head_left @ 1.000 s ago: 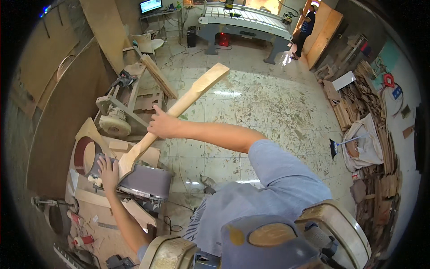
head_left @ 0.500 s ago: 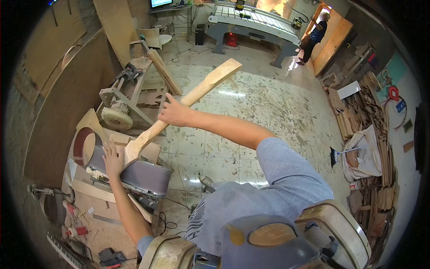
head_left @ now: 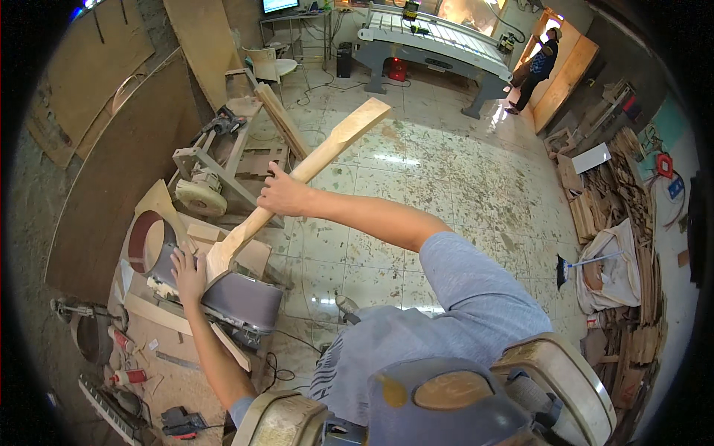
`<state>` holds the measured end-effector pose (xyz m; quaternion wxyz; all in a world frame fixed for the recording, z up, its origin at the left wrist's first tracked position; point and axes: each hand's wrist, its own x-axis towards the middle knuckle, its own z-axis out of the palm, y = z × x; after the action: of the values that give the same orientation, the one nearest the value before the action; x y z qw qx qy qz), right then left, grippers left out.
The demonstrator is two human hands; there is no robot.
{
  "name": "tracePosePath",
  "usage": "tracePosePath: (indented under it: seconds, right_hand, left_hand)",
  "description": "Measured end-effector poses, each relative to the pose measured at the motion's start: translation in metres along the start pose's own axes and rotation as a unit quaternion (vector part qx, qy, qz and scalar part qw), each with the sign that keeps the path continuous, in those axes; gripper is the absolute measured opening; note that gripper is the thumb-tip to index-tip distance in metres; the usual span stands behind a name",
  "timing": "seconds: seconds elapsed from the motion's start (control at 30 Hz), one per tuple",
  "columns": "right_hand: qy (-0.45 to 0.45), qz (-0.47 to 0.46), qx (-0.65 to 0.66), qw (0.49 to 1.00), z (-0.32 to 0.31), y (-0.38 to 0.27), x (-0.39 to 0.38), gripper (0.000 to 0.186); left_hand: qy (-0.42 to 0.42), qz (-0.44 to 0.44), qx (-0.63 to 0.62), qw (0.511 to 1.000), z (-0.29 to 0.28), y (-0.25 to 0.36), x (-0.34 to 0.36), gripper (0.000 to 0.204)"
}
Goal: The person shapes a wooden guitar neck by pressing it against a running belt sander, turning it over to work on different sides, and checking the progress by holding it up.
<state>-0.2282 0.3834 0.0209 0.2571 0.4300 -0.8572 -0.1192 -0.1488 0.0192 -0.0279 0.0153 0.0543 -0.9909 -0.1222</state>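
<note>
A long, pale wooden neck blank (head_left: 338, 145), with a squared far end and a flared near end, slants from the upper middle down to the belt sander (head_left: 242, 301). My right hand (head_left: 285, 195) is wrapped around the middle of its shaft. At the near end, my left hand (head_left: 191, 275) rests against the flared wood, fingers pointing away and slightly apart. That end touches or nearly touches the dark sanding belt; the exact contact is hidden. The sander's large round belt loop (head_left: 146, 241) stands just left of my left hand.
A workbench (head_left: 175, 379) with bottles and a power tool lies lower left. Beyond the sander stands a frame with a round wheel (head_left: 201, 197). A large machine table (head_left: 439, 37) is at the back; a person (head_left: 537, 70) stands by the door. Wood scraps (head_left: 632, 327) line the right wall.
The view has turned slightly left. The blank's far end has swung a little to the left with my right hand, while its near end stays at the sander under my left hand.
</note>
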Motion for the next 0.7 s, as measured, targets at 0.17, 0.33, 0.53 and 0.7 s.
tracePosePath:
  seconds: [0.17,0.33,0.53,0.7]
  right_hand:
    - [0.021,0.000,-0.009,1.000,0.014,0.024,-0.002,0.012]
    - [0.028,-0.026,-0.004,0.999,0.019,0.030,0.015,0.010]
    - [0.079,-0.051,0.020,0.995,0.038,0.018,0.044,0.009]
    - [0.112,-0.050,0.028,0.992,0.045,-0.013,0.074,0.008]
  left_hand:
    - [-0.012,-0.028,0.011,0.999,0.003,0.023,0.007,0.074]
    - [0.005,-0.059,0.008,0.998,0.003,0.022,0.000,0.076]
    - [-0.001,-0.118,0.019,0.993,-0.004,0.012,-0.017,0.082]
    - [0.002,-0.160,0.016,0.987,-0.011,-0.013,-0.041,0.084]
